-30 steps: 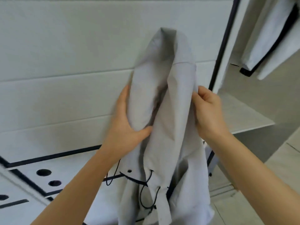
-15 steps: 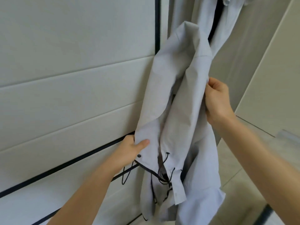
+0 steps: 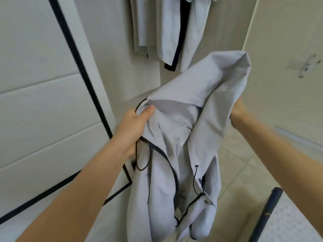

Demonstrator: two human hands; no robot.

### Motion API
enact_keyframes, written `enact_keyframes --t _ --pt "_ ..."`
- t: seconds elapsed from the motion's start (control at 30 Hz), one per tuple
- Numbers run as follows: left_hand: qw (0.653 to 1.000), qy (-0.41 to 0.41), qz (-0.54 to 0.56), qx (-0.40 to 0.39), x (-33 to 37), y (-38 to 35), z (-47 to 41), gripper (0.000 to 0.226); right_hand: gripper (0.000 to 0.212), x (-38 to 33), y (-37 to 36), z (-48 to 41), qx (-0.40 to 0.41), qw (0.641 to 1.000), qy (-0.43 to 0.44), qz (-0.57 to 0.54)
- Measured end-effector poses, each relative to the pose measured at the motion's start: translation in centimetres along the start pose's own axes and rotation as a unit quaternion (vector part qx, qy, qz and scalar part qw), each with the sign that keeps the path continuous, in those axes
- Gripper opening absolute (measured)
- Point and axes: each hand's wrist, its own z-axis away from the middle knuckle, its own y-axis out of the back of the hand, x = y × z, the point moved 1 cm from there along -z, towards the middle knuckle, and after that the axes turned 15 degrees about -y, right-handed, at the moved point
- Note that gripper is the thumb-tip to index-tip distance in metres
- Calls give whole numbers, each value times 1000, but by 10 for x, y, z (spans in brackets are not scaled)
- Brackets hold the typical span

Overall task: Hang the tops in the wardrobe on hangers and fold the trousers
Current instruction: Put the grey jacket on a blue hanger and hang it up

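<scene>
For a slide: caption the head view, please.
Left hand and right hand hold a grey jacket before hung tops.

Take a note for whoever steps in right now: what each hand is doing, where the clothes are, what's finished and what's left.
Left hand: grips the grey jacket at its corded edge, thumb on top.
Right hand: holds the jacket's other side; its fingers are hidden behind the fabric.
The jacket is bunched in the air in front of the wardrobe, with no hanger in it.
Done: hanging tops are already up inside the wardrobe.
Left: put the jacket on a hanger and hang it, then fold the trousers. No spare hanger or trousers are in view.
</scene>
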Motion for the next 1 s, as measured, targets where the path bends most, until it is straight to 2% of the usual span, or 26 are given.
enact_keyframes --t 0.07,0.1,0.13,0.17,0.23,0.27,0.3,0.37,0.43,0.5,0.57,0.63,0.7,0.77,0.83,0.87,0.93,1.0 --pt "1000 2 19 6 4 -24 -16 13 6 22 13 -23 -36 997 -68 -2" --pt "999 7 39 15 6 -31 -22 12 21 36 20 -35 -51 990 -131 23" --pt "998 17 61 27 5 -40 -29 12 28 54 29 -50 -79 974 -202 71" --pt "996 32 79 41 2 -49 -36 13 26 72 42 -62 -115 949 -267 125" --pt "992 59 97 62 -5 -62 -49 20 9 106 68 -78 -166 891 -356 229" --pt "991 70 97 66 -9 -67 -55 24 10 116 80 -80 -159 869 -390 261" --pt "990 79 93 70 -12 -71 -60 26 15 120 90 -82 -130 861 -407 277" --pt "989 94 86 69 -17 -81 -65 22 17 123 100 -93 -35 899 -362 242" --pt "991 99 71 63 -19 -92 -69 15 14 112 94 -104 34 949 -239 201" --pt "993 93 55 52 -21 -102 -73 14 15 99 71 -104 -1 964 -109 242" --pt "995 85 49 34 -20 -109 -78 19 30 87 40 -93 -112 957 -23 268" --pt "996 77 41 22 -18 -113 -84 23 56 83 13 -82 -221 937 12 269" --pt "997 61 38 14 -14 -113 -93 25 77 82 -8 -75 -294 913 40 280" --pt "998 45 44 11 -10 -110 -103 24 73 81 -17 -77 -344 889 35 302" --pt "998 35 53 19 -7 -104 -115 29 46 80 -21 -80 -390 854 16 344" --pt "998 30 57 24 -5 -99 -122 32 36 81 -25 -81 -397 843 23 363" --pt "997 18 64 29 -2 -90 -134 37 11 86 -34 -87 -327 856 74 394" --pt "998 -2 51 44 2 -78 -148 37 29 88 -39 -102 -202 885 124 401"
